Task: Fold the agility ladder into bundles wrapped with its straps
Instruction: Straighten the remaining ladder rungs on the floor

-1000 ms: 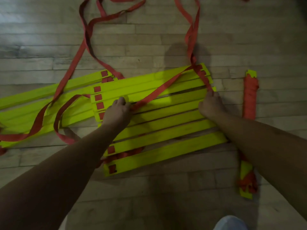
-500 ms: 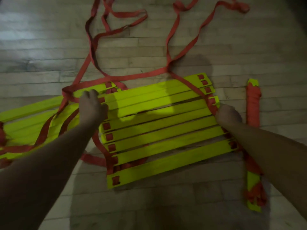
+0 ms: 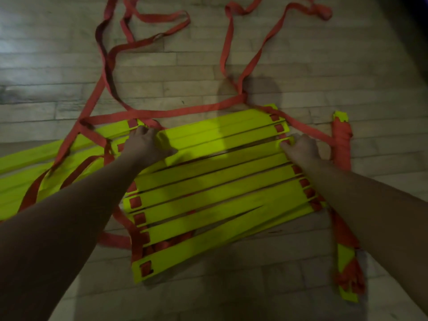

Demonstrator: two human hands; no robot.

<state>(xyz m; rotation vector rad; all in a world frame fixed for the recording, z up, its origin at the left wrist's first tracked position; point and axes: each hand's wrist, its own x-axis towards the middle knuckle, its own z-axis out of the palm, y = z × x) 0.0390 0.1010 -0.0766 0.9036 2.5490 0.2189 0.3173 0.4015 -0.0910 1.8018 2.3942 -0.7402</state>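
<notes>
Several yellow ladder rungs lie side by side on the floor, joined by red straps threaded through their ends. My left hand sits at the left end of the far rungs, fingers curled over a rung's edge beside the strap, thumb lying on the rung. At the right end of a far rung, my right hand has its fingers curled onto the rung by the strap slot. One long strap runs along the far edge of the stack.
A finished bundle, yellow rungs wound in red strap, lies on the floor to the right, partly under my right forearm. More loose rungs spread out at the left. Tangled strap loops cover the wooden floor beyond.
The strap that crossed the rungs diagonally now lies along their far edge. My left hand went left, then back to the rungs' left end. My right hand stayed at the right end.
</notes>
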